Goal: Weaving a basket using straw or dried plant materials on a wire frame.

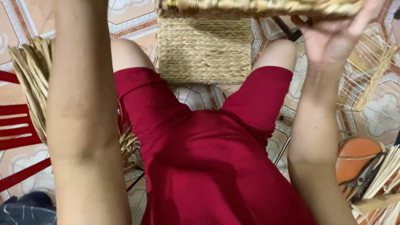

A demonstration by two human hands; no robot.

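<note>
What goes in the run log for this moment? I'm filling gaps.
right hand: grips woven basket rim | left hand: out of view, forearm raised | basket: between knees

- Soft, even indoor light fills the view; no lamp or window shows, and nothing is burnt out.
- The right hand point(333, 35), gripping the rim of the woven basket point(204, 50), is slightly smeared by motion blur, and its palm looks pale.
- Just below that grip, the basket's weave is crisp enough to read strand by strand.
- Between the forearms, the red shorts point(208, 158) carry deep shadow in their folds, darkest toward the lower edge.
- The left forearm point(83, 116), well apart from the grip, stands close to the lens, looming large and soft-edged.
- The floor tiles point(383, 112) beside the grip show a faint sheen without hard glare.
- Straw point(29, 79) at the far left looks mildly stretched by wide-angle distortion.
</note>
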